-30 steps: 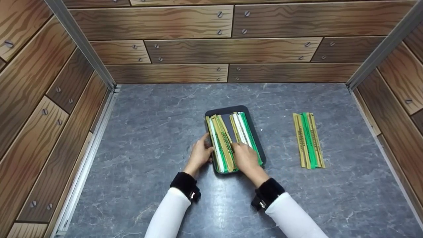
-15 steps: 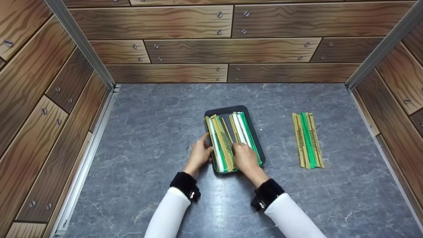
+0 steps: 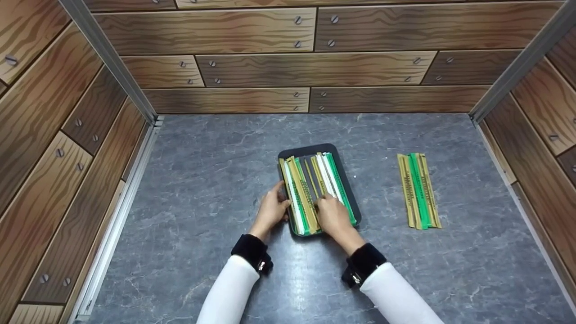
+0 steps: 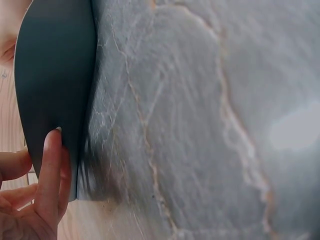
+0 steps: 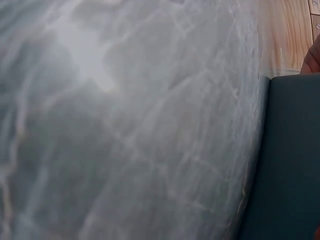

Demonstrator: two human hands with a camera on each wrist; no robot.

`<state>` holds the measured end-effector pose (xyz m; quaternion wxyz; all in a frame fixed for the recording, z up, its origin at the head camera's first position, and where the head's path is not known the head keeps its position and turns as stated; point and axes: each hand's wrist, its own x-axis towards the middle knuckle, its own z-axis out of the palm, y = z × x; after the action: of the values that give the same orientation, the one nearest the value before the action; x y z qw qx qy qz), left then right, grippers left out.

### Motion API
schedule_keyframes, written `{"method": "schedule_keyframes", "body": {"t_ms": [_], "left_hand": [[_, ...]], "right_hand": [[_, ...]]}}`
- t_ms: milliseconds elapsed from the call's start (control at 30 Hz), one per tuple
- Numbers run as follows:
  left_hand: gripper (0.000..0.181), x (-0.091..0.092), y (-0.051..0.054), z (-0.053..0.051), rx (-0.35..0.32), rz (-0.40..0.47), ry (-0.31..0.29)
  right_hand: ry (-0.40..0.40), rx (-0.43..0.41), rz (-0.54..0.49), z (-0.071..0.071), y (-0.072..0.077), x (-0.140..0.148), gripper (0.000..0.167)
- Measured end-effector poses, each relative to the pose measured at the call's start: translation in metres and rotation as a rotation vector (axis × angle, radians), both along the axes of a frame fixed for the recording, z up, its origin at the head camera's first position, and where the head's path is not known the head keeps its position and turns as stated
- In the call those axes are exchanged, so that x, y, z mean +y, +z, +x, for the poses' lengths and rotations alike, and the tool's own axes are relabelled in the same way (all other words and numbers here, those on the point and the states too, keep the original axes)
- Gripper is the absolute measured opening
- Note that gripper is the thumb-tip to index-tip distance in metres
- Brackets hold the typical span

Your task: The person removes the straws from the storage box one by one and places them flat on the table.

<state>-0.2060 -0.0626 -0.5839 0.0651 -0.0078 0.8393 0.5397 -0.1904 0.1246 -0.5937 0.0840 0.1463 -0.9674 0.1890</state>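
A dark tray (image 3: 335, 155) holds long thin packets in brown, white and green, in a left group (image 3: 299, 184) and a right group (image 3: 335, 180). My left hand (image 3: 271, 209) grips the tray's left side; in the left wrist view its fingers (image 4: 50, 165) lie against the outer wall of the tray (image 4: 55, 75). Over the tray's near half, my right hand (image 3: 334, 216) has curled fingers at the near part of a narrow brown packet (image 3: 311, 176) between the groups and appears to pinch it. Its fingertips are mostly hidden.
Right of the tray, several brown and green packets (image 3: 418, 191) lie side by side on the grey marbled surface (image 3: 207, 180). Wood-patterned walls (image 3: 252, 69) enclose the back and both sides, with metal posts at the corners.
The narrow brown packet has shifted right, away from the left group, and a dark strip of tray shows between them. My right hand moved only slightly; my left hand stayed at the tray.
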Motion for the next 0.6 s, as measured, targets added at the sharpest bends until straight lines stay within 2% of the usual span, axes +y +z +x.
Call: {"method": "schedule_keyframes", "body": {"t_ms": [133,267,467,600], "left_hand": [[0.064,0.000,0.000,0.000,0.007,-0.004,0.002],[0.064,0.000,0.000,0.001,0.010,0.008,0.001],[0.064,0.000,0.000,0.001,0.006,0.014,0.001],[0.065,-0.001,0.001,0.000,-0.013,0.021,0.000]], "right_hand": [[0.023,-0.018,-0.051,0.001,0.003,0.003,0.032],[0.005,-0.039,-0.148,0.004,0.012,0.009,0.037],[-0.030,0.017,-0.358,0.008,0.030,0.030,0.046],[-0.095,0.060,-0.422,0.012,0.037,0.058,0.046]]}}
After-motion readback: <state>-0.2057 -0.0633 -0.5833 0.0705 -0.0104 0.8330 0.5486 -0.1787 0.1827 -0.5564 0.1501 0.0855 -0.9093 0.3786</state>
